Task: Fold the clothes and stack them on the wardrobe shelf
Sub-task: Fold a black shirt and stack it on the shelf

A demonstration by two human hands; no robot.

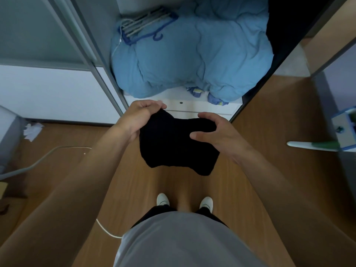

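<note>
A black garment [173, 147] hangs in the air in front of me, above the wooden floor. My left hand [140, 118] grips its upper left corner, fingers curled over the cloth. My right hand [213, 132] grips the upper right edge, thumb on the front of the fabric. Just beyond my hands lies the white wardrobe shelf [185, 107], its front edge bare. A big light-blue quilt [196, 54] fills most of the shelf behind.
Blue and grey hangers [146, 26] lie on the quilt's left. Blue socks or small cloths [217, 100] peek from under it. Sliding door frames [104, 74] flank the opening. A white cable [48, 155] runs across the floor at left, and crumpled paper [31, 132] lies there.
</note>
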